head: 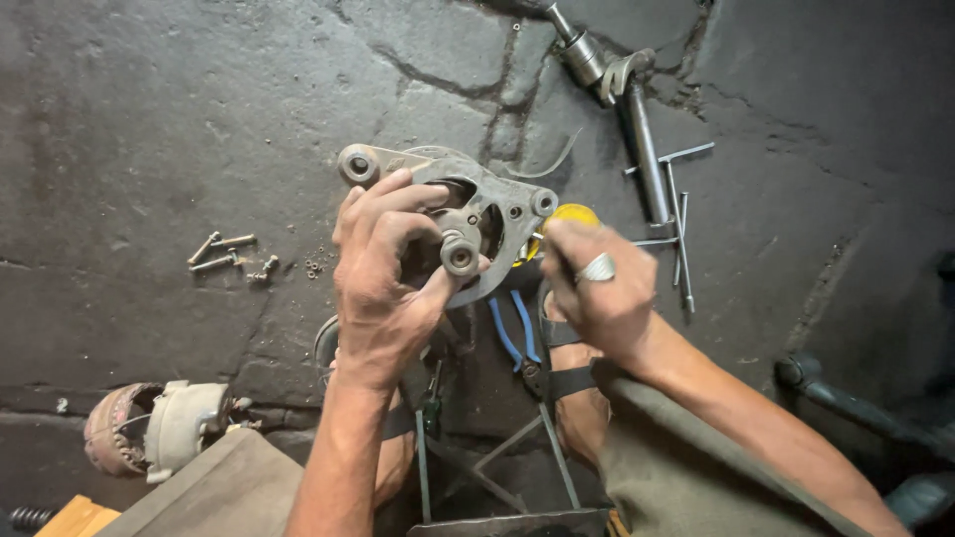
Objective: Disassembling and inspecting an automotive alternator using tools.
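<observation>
At the centre of the frame the left hand point(383, 283) wraps around a grey metal housing point(477, 204), fingers curled over its upper edge and thumb pressed against its lower rim, holding it above the dark cracked floor point(149, 119). A small round hub point(460, 255) sticks out of the housing just beside the thumb. Right of centre, the right hand point(597, 288), wearing a ring point(598, 268), is closed in a fist around a screwdriver with a yellow handle point(572, 214), whose tip meets the right side of the housing. Blue-handled pliers point(517, 333) lie on the floor just below the housing, between the two wrists. A few loose bolts point(224, 252) lie at the left, well apart. Long steel tools point(647, 149) lie at the upper right. A motor part point(159, 428) rests at the lower left.
</observation>
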